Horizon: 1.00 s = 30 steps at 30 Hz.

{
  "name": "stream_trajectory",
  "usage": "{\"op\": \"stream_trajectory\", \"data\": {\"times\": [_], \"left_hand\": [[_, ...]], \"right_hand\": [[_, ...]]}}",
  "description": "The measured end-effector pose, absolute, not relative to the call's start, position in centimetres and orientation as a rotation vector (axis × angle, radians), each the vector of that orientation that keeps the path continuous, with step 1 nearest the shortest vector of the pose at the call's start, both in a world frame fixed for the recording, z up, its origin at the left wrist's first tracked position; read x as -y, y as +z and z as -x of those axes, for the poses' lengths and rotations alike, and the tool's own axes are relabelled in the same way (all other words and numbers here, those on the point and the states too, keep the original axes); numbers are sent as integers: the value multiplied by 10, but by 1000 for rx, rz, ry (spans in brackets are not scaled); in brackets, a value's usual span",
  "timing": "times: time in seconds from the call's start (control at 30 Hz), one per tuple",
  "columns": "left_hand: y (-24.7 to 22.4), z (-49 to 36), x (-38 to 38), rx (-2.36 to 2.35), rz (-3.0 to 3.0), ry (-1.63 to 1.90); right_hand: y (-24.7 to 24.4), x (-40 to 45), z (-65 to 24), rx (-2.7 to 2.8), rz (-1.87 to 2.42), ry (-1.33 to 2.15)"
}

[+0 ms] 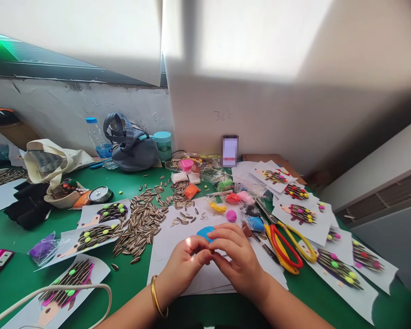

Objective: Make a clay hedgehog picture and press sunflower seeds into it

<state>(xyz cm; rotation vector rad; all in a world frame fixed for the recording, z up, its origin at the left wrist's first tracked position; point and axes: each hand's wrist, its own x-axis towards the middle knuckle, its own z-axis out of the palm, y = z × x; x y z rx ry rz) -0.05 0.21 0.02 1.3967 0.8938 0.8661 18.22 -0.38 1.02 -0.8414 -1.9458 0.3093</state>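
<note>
My left hand [187, 262] and my right hand [238, 256] meet above a stack of white paper [164, 256], thumbs and fingertips pinched together. What sits between the fingertips is mostly hidden; only a tiny dark brownish bit shows. Just beyond the fingers is a flat blue piece [204, 233], partly covered by my right hand; I cannot tell whether it lies on the paper. A magenta clay ball [231, 215] and a yellow clay piece [217, 207] rest farther up. Striped sunflower seeds [142, 228] are heaped left of the paper, with several loose on it.
Scissors with red and yellow handles [284, 242] lie to the right. Finished seed hedgehog pictures [342, 269] spread along both sides. A phone [229, 151] leans on the wall. A grey bag [135, 151], bottle [97, 139] and white cable [71, 287] are on the left.
</note>
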Motion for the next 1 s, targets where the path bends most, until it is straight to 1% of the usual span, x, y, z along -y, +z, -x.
{"op": "stream_trajectory", "data": {"times": [0.13, 0.43, 0.7, 1.0], "left_hand": [[1, 1, -3, -955, -1461, 887], [-1, 1, -3, -932, -1550, 965], [-1, 3, -5, -976, -1502, 964], [0, 0, -4, -990, -1635, 900]], "right_hand": [[11, 3, -180, 1948, 819, 308], [12, 2, -184, 1983, 790, 277], [11, 1, -187, 2029, 845, 279], [12, 1, -188, 2016, 836, 322]]}}
